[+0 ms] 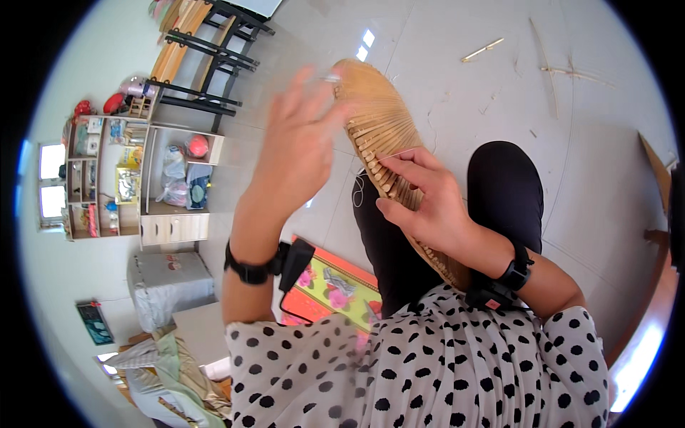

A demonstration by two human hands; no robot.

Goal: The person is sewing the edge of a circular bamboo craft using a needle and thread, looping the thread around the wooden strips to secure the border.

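Note:
A long tan piece of bundled straw or split cane [382, 107], with ribs side by side and a row of knobbly ends along one edge, slants from above my knees down to my lap. My right hand [432, 203] is closed on its lower half, thumb on one side and fingers on the other. My left hand [303, 135] is raised at its upper left edge, smeared by motion. A small shiny bit shows near its fingertips; I cannot make out whether they hold it. A thin pale thread [359, 191] hangs in a loop beside the knobbly edge.
Loose stalks [571, 73] and a short yellowish stick [482, 50] lie on the tiled floor. A bright floral sheet or box [342, 285] is beside my left leg. Folded black-legged racks [207, 64], a shelf unit [143, 171] and a wrapped grey box [171, 278] stand on the left.

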